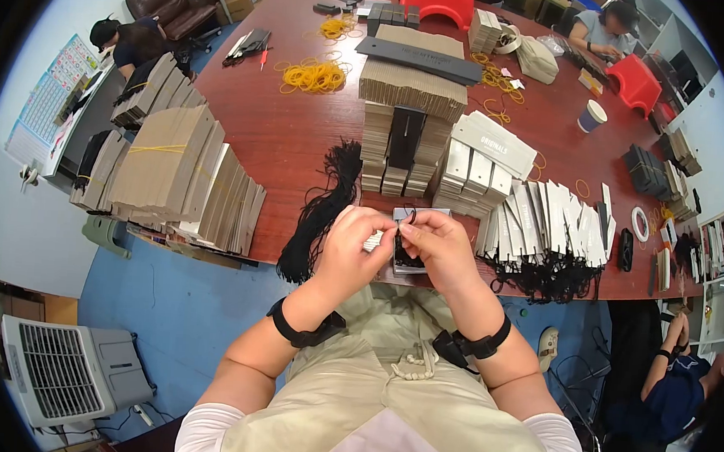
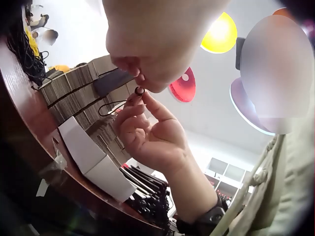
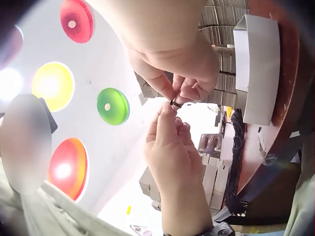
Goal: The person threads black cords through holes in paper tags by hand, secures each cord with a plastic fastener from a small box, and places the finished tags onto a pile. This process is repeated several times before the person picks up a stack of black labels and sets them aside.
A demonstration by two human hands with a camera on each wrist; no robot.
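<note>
Both hands meet fingertip to fingertip over the table's near edge. Thumb and forefinger of the left hand (image 1: 354,246) pinch a thin black cord (image 2: 112,102). The right hand (image 1: 443,252) pinches the same cord right beside them, and a small loop of it stands out past the fingertips. Between the hands the cord makes a tight dark ring, partly hidden by the fingers. Below them sits an open white box (image 3: 266,73), mostly covered by the hands in the head view. A long bundle of black cords (image 1: 321,215) lies to the left of the left hand.
White tags with black strings (image 1: 548,225) fan out at the right. Tall stacks of grey-brown cards (image 1: 412,88) rise ahead, with more banded stacks (image 1: 163,160) at the left. Yellow rubber bands (image 1: 313,75), a paper cup (image 1: 592,116) and red stools (image 1: 636,84) stand farther off.
</note>
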